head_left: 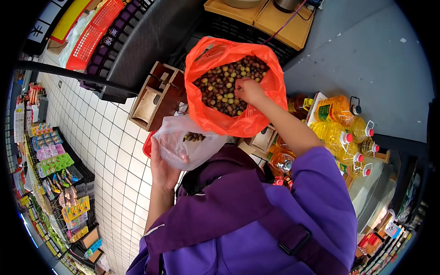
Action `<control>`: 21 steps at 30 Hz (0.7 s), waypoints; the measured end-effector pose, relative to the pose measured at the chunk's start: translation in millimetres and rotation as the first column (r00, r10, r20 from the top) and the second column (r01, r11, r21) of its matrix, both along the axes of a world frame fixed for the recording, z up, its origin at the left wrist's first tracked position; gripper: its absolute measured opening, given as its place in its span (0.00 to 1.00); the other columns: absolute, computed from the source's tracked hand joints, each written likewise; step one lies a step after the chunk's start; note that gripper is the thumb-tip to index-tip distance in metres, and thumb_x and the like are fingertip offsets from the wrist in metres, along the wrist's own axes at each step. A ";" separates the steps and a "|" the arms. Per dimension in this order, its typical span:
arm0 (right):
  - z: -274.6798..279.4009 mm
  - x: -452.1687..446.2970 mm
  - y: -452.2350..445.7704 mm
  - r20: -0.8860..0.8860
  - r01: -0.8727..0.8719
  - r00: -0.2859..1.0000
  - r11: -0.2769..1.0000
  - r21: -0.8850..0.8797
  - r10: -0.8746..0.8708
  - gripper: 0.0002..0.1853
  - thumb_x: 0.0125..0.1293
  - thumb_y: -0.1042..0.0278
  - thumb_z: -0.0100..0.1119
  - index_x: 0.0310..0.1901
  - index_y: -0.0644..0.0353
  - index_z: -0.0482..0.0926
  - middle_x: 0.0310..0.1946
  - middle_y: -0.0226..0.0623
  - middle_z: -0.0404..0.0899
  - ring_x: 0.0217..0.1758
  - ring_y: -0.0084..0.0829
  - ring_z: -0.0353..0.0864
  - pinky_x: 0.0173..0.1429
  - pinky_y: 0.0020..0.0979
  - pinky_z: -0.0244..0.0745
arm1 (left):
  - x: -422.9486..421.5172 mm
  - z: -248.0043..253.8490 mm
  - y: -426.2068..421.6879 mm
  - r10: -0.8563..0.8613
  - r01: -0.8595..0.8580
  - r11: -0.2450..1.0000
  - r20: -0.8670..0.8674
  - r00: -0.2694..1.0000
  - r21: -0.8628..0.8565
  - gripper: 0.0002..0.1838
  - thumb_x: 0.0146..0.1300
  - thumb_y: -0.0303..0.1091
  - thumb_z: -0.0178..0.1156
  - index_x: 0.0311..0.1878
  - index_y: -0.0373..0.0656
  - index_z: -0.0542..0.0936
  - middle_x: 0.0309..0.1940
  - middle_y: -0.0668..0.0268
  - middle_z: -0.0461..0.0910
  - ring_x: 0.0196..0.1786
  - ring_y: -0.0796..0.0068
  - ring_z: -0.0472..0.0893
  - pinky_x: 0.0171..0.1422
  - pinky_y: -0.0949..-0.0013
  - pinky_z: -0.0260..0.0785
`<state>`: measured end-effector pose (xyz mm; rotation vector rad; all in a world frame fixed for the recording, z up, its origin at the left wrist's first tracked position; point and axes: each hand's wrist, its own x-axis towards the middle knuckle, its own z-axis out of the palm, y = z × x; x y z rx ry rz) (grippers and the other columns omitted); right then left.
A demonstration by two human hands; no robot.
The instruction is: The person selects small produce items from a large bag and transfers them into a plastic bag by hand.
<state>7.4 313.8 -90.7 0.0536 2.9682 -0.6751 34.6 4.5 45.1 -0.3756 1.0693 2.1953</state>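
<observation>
A big orange-red plastic bag (pixel 196 94) stands wide open, filled with small round brown and yellow-green fruits (pixel 224 85) that look like jujubes. My right hand (pixel 250 90) reaches into it from the right, fingers curled down among the fruits; what they grip is hidden. Just below that bag, my left hand (pixel 164 167) holds a translucent plastic bag (pixel 195 153), with the fingers partly inside or behind the film. Several similar fruits (pixel 194 137) show in the mouth of the translucent bag.
Wooden boxes (pixel 156 96) stand left of the red bag, and large yellow oil bottles (pixel 332 133) crowd to the right. A grey surface (pixel 366 59) lies at upper right. White tiled floor (pixel 121 160) runs along the left, beside a rack of small packaged goods (pixel 59 165).
</observation>
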 end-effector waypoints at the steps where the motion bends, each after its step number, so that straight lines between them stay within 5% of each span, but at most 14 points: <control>1: 4.7 2.9 1.2 0.005 0.075 0.997 0.980 -0.184 -0.075 0.10 0.52 0.65 0.59 0.33 0.62 0.74 0.30 0.39 0.74 0.34 0.38 0.76 0.38 0.35 0.72 | 0.4 -0.3 -1.6 0.006 -0.006 1.000 0.002 1.000 -0.002 0.31 0.64 0.59 0.40 0.60 0.45 0.62 0.54 0.65 0.69 0.41 0.73 0.74 0.36 0.71 0.69; 3: 20.8 8.9 -8.9 0.031 0.143 0.989 0.921 -0.363 -0.142 0.10 0.53 0.65 0.59 0.32 0.62 0.75 0.28 0.37 0.74 0.33 0.34 0.76 0.38 0.32 0.72 | 1.8 0.0 -3.7 0.018 -0.018 1.000 0.009 1.000 -0.007 0.31 0.64 0.59 0.39 0.60 0.45 0.62 0.54 0.65 0.69 0.41 0.73 0.74 0.36 0.71 0.69; 5: 50.5 19.4 -41.8 0.163 0.223 0.974 0.577 -0.786 -0.154 0.09 0.54 0.66 0.60 0.33 0.61 0.75 0.26 0.33 0.75 0.33 0.28 0.75 0.39 0.26 0.70 | 1.7 2.2 -1.9 0.047 -0.046 0.999 0.030 0.998 -0.021 0.31 0.63 0.59 0.39 0.61 0.46 0.61 0.55 0.65 0.68 0.40 0.73 0.74 0.36 0.71 0.69; 7: 69.1 32.3 -90.2 0.086 0.072 0.996 0.510 -0.857 0.004 0.09 0.55 0.65 0.59 0.33 0.62 0.75 0.29 0.34 0.75 0.35 0.27 0.75 0.40 0.25 0.70 | 3.0 2.9 -2.7 0.030 -0.030 1.000 0.017 0.999 0.000 0.32 0.63 0.60 0.39 0.62 0.46 0.61 0.55 0.65 0.68 0.40 0.73 0.74 0.35 0.71 0.69; 9: 48.4 39.9 -141.9 -0.049 -0.146 0.983 0.589 -0.795 0.177 0.09 0.56 0.65 0.57 0.33 0.62 0.75 0.30 0.37 0.75 0.35 0.32 0.76 0.39 0.29 0.71 | 4.3 5.1 -2.0 0.011 -0.011 1.000 0.002 1.000 0.022 0.32 0.63 0.60 0.39 0.62 0.46 0.60 0.55 0.65 0.68 0.40 0.72 0.74 0.35 0.70 0.69; 11: 50.5 46.1 -177.2 -0.128 -0.211 0.977 0.764 -0.610 0.168 0.11 0.57 0.61 0.54 0.29 0.62 0.75 0.30 0.41 0.74 0.35 0.40 0.75 0.40 0.38 0.70 | 6.7 11.5 -0.8 0.029 -0.029 1.000 0.031 0.999 0.012 0.33 0.63 0.60 0.39 0.63 0.47 0.59 0.56 0.64 0.67 0.39 0.72 0.75 0.34 0.70 0.69; 14: 37.2 49.8 -188.1 -0.381 -0.338 0.915 0.766 -0.547 0.132 0.12 0.58 0.59 0.52 0.30 0.60 0.75 0.27 0.39 0.74 0.35 0.42 0.74 0.40 0.40 0.69 | 7.3 17.2 -3.3 0.074 -0.072 0.995 -0.025 0.997 0.069 0.30 0.66 0.56 0.37 0.63 0.46 0.60 0.55 0.63 0.68 0.38 0.72 0.76 0.33 0.71 0.71; 16: 70.2 47.9 -148.9 -0.219 -0.284 0.958 0.688 -0.667 0.183 0.10 0.59 0.60 0.51 0.31 0.57 0.76 0.27 0.36 0.74 0.35 0.40 0.75 0.40 0.38 0.70 | 7.2 16.3 -5.3 0.101 -0.101 0.993 0.000 0.995 0.059 0.29 0.66 0.56 0.37 0.63 0.47 0.60 0.55 0.63 0.68 0.37 0.72 0.75 0.33 0.72 0.71; 18: 83.7 38.0 -101.3 -0.146 0.002 0.980 0.742 -0.670 -0.134 0.09 0.58 0.61 0.50 0.31 0.56 0.76 0.27 0.34 0.75 0.35 0.38 0.75 0.39 0.37 0.70 | 8.4 12.9 -8.7 0.129 -0.130 0.990 0.028 0.991 0.049 0.29 0.66 0.56 0.37 0.64 0.48 0.59 0.56 0.63 0.68 0.36 0.72 0.75 0.32 0.72 0.70; 21: 39.1 12.9 -32.7 -0.052 0.187 0.980 0.975 -0.117 -0.194 0.11 0.53 0.68 0.55 0.40 0.54 0.77 0.36 0.36 0.74 0.47 0.38 0.73 0.45 0.37 0.72 | 8.4 4.9 -9.6 0.077 -0.076 0.994 -0.010 0.997 0.076 0.29 0.66 0.56 0.37 0.64 0.48 0.59 0.55 0.63 0.68 0.34 0.72 0.74 0.31 0.72 0.69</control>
